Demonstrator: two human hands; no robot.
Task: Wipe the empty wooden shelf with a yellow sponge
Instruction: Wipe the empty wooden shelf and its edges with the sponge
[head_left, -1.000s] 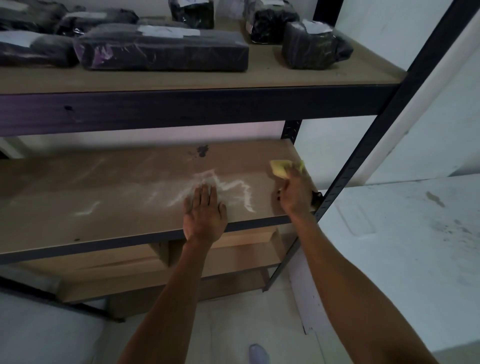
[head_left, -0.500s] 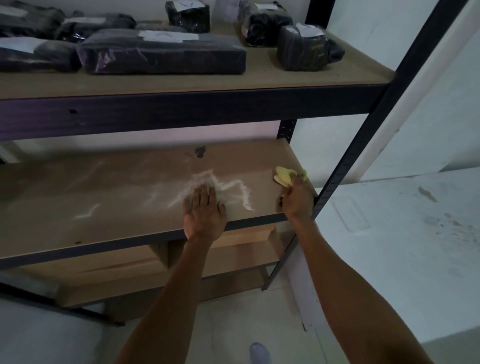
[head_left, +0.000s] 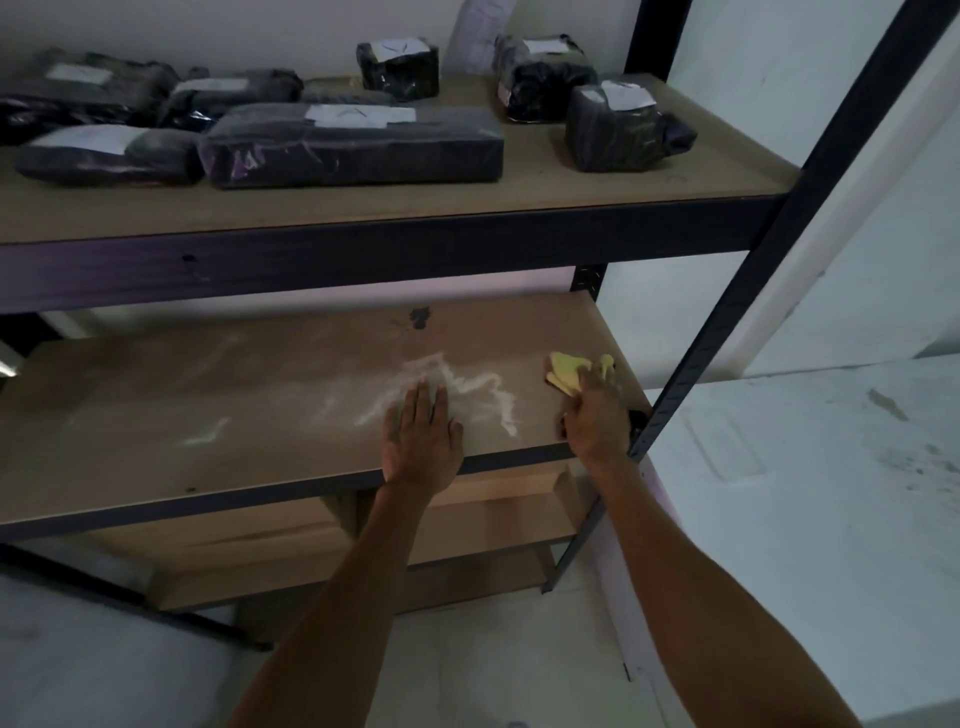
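Right hand (head_left: 595, 423) grips yellow sponge (head_left: 566, 375) at shelf's (head_left: 234, 415) right end; left hand (head_left: 422, 439) flat, fingers straight, on the white dust streaks (head_left: 467, 384).

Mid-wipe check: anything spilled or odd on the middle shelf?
White powdery streaks zigzag across the wooden shelf by the left hand, with a fainter smear farther left. A dark blot sits near the back. The yellow sponge, in the right hand, sits right of them all.
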